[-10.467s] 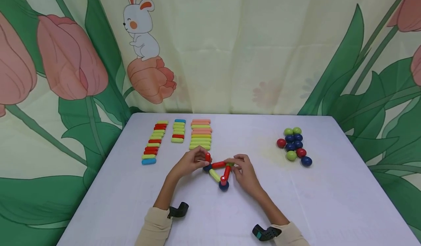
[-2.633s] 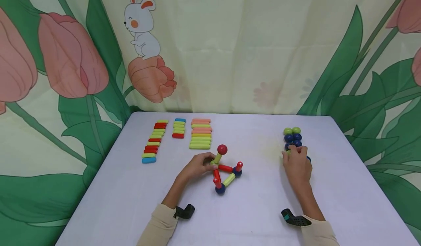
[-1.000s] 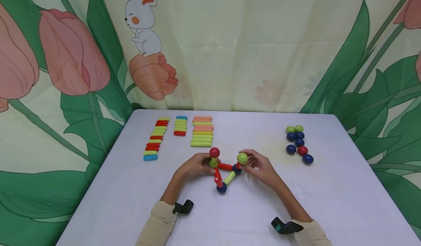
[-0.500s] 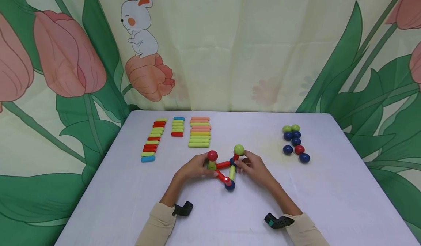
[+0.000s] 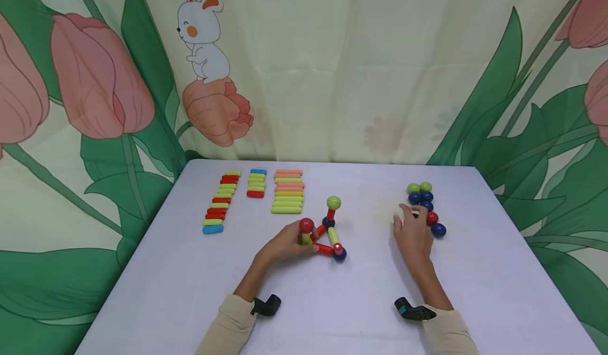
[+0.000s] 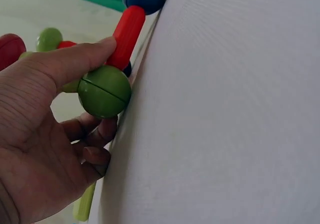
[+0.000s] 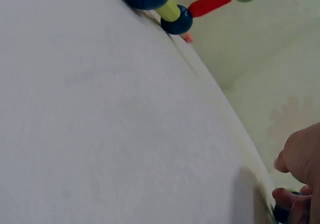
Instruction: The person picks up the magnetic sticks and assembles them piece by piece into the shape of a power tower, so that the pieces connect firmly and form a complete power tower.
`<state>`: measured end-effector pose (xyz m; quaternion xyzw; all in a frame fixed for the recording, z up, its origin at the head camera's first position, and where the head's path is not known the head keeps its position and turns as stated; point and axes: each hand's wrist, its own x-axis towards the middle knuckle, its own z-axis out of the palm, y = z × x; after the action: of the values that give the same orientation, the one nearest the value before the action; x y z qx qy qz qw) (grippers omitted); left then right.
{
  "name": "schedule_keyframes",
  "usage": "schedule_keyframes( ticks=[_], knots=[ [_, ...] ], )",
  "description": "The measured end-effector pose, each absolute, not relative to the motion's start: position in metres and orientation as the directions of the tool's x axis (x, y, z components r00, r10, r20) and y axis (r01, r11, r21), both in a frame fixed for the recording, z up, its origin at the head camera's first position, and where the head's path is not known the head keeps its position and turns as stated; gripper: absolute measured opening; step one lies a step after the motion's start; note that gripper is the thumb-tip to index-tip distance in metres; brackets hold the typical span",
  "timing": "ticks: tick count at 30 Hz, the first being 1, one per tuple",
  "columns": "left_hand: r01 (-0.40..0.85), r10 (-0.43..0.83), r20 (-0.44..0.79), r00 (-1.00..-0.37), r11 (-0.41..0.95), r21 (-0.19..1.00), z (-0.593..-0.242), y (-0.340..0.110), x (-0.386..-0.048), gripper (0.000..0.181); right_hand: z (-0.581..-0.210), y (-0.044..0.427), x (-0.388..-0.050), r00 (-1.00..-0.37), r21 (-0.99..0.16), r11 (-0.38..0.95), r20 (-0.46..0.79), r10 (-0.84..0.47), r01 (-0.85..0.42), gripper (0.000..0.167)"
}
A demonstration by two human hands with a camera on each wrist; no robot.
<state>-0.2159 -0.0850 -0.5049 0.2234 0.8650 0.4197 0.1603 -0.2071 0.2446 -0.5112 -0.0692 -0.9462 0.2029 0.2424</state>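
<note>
Right hand (image 5: 415, 236) has moved from model (image 5: 333, 235) to blue ball (image 5: 415, 216), right of frame; grip undeterminable. Left hand (image 5: 287, 243) clasps model; one red rod (image 5: 338, 250) remains uncapped.

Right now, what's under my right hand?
A blue ball shows in part beneath your right hand. The rest of that ball, and anything else under there, is covered. Just beside the hand, a red ball is in view.

Tabletop play corner, home or studio impossible to tell: creased fabric backdrop (image 5: 304, 80) printed with cartoon rabbit (image 5: 205, 28) and oversized pink tulips (image 5: 102, 75) behind white-topped table (image 5: 351, 302), bright toy rods (image 5: 287, 199) laid in rows, glossy balls (image 5: 432, 218) clustered opposite.
</note>
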Motion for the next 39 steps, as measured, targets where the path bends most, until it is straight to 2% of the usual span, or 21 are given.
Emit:
schedule_keyframes(
  ticks=[4,7,11,14,17,22,27,33,35,39],
  knots=[
    [0.274,0.554,-0.082,-0.828,0.528,0.804,-0.506,-0.088,-0.217,0.025,-0.512,0.254,-0.205,-0.905,-0.353,0.931,0.358,0.229,0.096,0.032],
    [0.264,0.557,-0.097,-0.825,0.53,0.806,-0.508,-0.089,-0.217,0.026,-0.511,0.254,-0.203,-0.93,-0.371,0.926,0.313,0.194,0.069,0.028],
    [0.253,0.552,-0.098,-0.828,0.525,0.813,-0.51,-0.089,-0.216,0.026,-0.505,0.245,-0.204,-0.967,-0.491,0.871,0.234,0.098,-0.031,0.031],
    [0.259,0.552,-0.091,-0.829,0.522,0.813,-0.509,-0.087,-0.216,0.025,-0.499,0.235,-0.205,-0.975,-0.602,0.79,0.22,0.022,-0.118,0.034],
    [0.265,0.554,-0.091,-0.828,0.528,0.807,-0.509,-0.087,-0.217,0.025,-0.49,0.222,-0.203,-0.96,-0.675,0.705,0.277,-0.031,-0.218,0.039],
    [0.256,0.547,-0.101,-0.831,0.538,0.803,-0.507,-0.086,-0.218,0.023,-0.476,0.199,-0.195,-0.919,-0.731,0.572,0.377,-0.115,-0.371,0.044],
    [0.249,0.53,-0.103,-0.841,0.549,0.798,-0.508,-0.086,-0.217,0.023,-0.47,0.186,-0.186,-0.883,-0.779,0.421,0.367,-0.293,-0.464,0.041],
    [0.257,0.532,-0.087,-0.842,0.537,0.804,-0.508,-0.086,-0.217,0.023,-0.471,0.177,-0.181,-0.8,-0.849,0.267,0.258,-0.542,-0.455,0.04],
    [0.261,0.536,-0.081,-0.84,0.531,0.806,-0.507,-0.087,-0.216,0.023,-0.47,0.175,-0.18,-0.79,-0.857,0.268,0.227,-0.569,-0.44,0.038],
    [0.265,0.538,-0.08,-0.839,0.533,0.803,-0.507,-0.087,-0.216,0.023,-0.471,0.172,-0.178,-0.818,-0.874,0.288,0.186,-0.545,-0.391,0.037]
  ],
)
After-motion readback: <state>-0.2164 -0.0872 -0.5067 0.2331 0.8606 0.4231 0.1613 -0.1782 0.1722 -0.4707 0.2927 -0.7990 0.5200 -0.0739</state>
